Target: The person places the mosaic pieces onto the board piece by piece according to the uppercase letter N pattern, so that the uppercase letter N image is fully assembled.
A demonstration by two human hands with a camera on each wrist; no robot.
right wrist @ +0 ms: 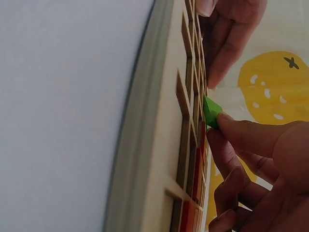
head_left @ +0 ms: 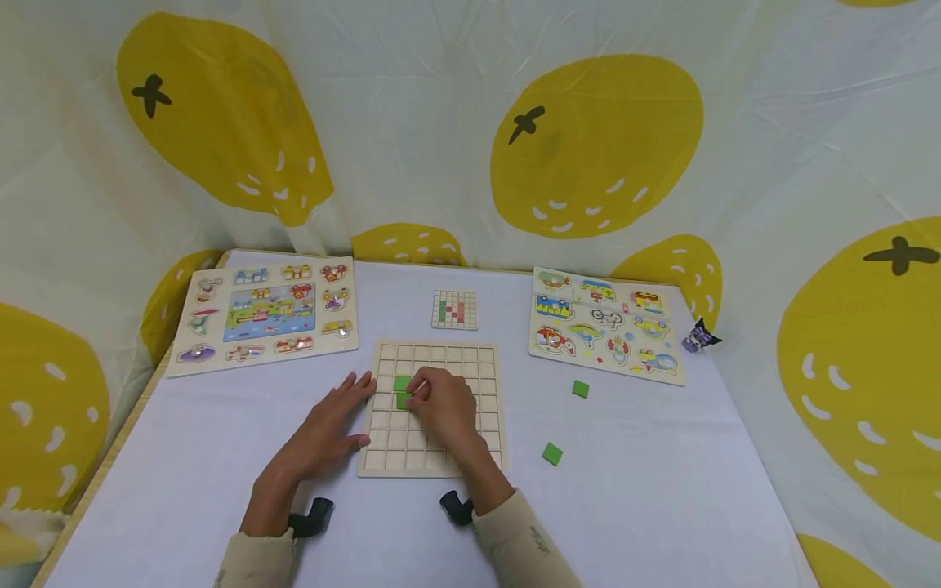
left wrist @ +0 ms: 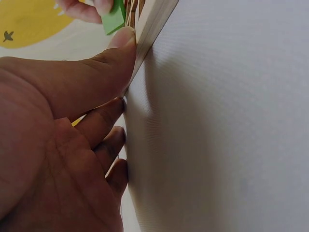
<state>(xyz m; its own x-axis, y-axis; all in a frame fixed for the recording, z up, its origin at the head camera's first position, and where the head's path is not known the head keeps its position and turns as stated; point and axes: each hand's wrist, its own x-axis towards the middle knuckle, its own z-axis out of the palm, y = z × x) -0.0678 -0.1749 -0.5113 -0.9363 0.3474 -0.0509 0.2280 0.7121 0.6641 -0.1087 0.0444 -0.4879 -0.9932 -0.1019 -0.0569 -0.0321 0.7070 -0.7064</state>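
Observation:
A square wooden grid board (head_left: 434,465) lies on the white table. My right hand (head_left: 445,406) reaches over its middle and pinches a green square tile (right wrist: 211,112) between thumb and finger. In the right wrist view that tile is tilted, one corner down at the grid. Just beyond it, another green tile (head_left: 402,382) lies in a cell. Red tiles (right wrist: 187,217) sit in the grid in the right wrist view; from the head they are hidden under my right hand. My left hand (head_left: 327,429) rests at the board's left edge, fingers extended, thumb touching its side (left wrist: 145,48).
Two loose green tiles, one nearer (head_left: 552,454) and one farther (head_left: 581,389), lie right of the board. Behind it is a small pattern card (head_left: 455,324). Picture puzzle boards stand at back left (head_left: 220,309) and back right (head_left: 573,318), with a small purple figure (head_left: 698,336) beside the latter.

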